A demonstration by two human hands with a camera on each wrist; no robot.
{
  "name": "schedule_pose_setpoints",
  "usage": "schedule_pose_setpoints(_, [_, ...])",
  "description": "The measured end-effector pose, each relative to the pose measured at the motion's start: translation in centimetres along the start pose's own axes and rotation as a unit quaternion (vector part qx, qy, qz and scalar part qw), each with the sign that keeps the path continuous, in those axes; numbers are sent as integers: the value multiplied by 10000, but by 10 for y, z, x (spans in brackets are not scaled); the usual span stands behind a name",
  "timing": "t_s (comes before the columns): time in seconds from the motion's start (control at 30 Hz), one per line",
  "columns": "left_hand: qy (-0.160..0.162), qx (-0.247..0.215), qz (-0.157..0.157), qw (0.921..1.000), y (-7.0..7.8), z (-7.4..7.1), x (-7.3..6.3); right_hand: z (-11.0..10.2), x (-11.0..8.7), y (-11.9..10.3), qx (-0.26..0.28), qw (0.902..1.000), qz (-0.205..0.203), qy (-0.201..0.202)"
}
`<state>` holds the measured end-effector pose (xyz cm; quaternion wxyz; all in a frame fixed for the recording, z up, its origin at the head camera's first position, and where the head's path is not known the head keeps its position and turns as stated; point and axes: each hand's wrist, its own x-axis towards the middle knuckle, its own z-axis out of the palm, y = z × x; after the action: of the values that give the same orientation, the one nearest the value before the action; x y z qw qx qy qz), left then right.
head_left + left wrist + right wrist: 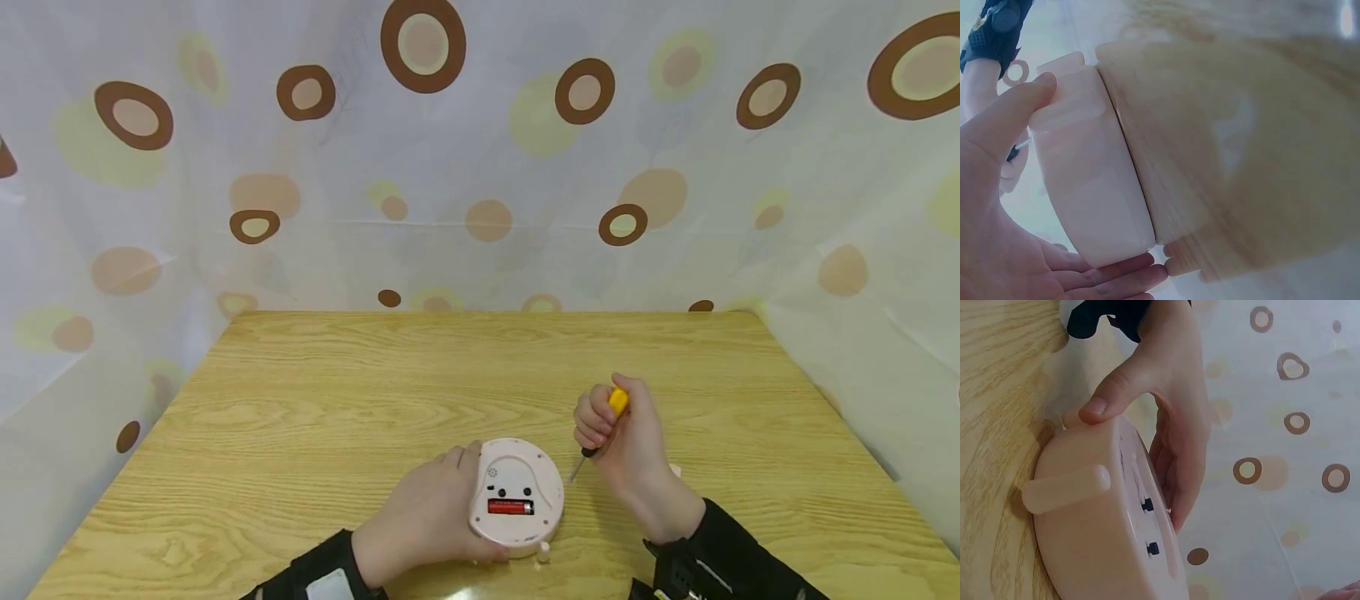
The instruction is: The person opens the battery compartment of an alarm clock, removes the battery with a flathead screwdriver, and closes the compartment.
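Low in the centre of the head view, a round pink alarm clock point(516, 498) lies face down on the wooden table point(337, 400), its back turned up so the open battery bay shows a red battery point(510, 506) lying crosswise, left to right in the frame, with two small black knobs above it. The left hand point(431, 517) cups the clock from its left edge: the right wrist view shows the thumb point(1105, 400) pressed on the rim and the fingers point(1175, 469) curved over the back, so it holds the clock steady rather than lifting it. The right hand point(626, 442) hangs just right of the clock and slightly farther up the frame, apart from it, fingers curled tight round the yellow handle of a small screwdriver point(600, 433). The tool's long axis runs diagonally, handle to the upper right, thin metal tip to the lower left, and the tip sits close beside the clock's right rim without touching it. So the battery bay lies down and to the left of the tip, and the right hand is the nearer free one to it. Nothing stands between tip and bay. A small pale piece point(543, 552) lies on the table at the clock's near edge; what it is cannot be told. A curtain point(480, 150) with brown rings hangs behind the table.
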<state>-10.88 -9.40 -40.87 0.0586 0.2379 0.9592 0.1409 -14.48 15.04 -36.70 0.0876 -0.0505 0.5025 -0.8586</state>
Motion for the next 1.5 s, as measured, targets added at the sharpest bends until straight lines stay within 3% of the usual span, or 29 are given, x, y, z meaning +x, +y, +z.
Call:
schedule_pose_setpoints(0.3, [-14, 36, 10, 10000, 1, 0, 0, 15, -7, 8, -421, 9989, -160, -124])
schedule_pose_setpoints(0.77, [-6, 118, 20, 9999, 1, 1, 1, 27, -8, 23, -166, 9997, -154, 39])
schedule_pose_setpoints(1.23, [-32, 101, -15, 9999, 1, 0, 1, 35, -9, 31, -249, 9984, 125, 501])
schedule_pose_setpoints(1.5, [-62, 9, -34, 10000, 1, -1, 0, 52, -12, 37, -974, 9904, 265, 946])
